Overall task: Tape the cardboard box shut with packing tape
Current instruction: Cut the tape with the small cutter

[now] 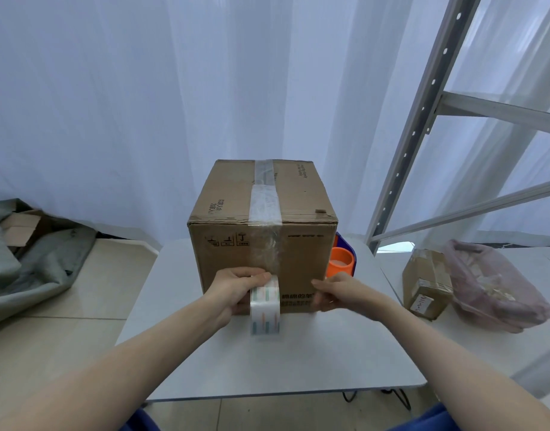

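The cardboard box (pixel 263 234) is stood at the table's (pixel 205 362) centre, flaps closed. 1 strip of tape (pixel 265 202) is already laid along the top seam and carried down the near face toward 6 o'clock. The tape roll (pixel 265 306) is gripped by the left hand (pixel 236 290) against that face. The right hand (pixel 339 293), at 3 o'clock of the roll, is blurred; its grasp cannot be told. Cutting and pressing down appear to be left.
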